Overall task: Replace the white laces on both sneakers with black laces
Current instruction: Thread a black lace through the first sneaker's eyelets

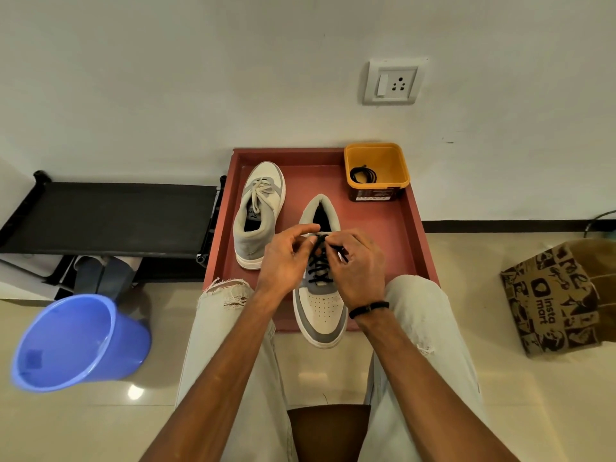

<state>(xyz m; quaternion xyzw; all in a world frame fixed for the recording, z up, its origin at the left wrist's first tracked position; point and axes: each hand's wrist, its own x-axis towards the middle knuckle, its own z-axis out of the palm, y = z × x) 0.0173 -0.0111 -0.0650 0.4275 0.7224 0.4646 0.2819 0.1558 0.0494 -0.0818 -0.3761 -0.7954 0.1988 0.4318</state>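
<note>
The white-and-grey leather sneaker threaded with a black lace lies on the red rectangular tray, its toe hanging over the tray's near edge between the person's knees and its heel pointing away toward the wall, so its long axis runs straight out from the body. Both hands meet at the top eyelets, just short of the shoe's opening: the left hand comes in from the left with fingers curled and thumb and forefinger pinching the lace, while the right hand mirrors it from the right, its fingertips closed on the other strand. Neither hand is plainly nearer; the lace ends lie between them, so the next pull or knot should run across the shoe, at right angles to its length. Lacing on this shoe looks nearly finished. The second white-and-grey sneaker with its white lace sits to the left on the same tray, toe toward the wall, untouched. At the tray's far right corner an orange square plastic tub holds a coiled black lace. A blue plastic bucket stands on the floor to the left; what it holds cannot be told.
</note>
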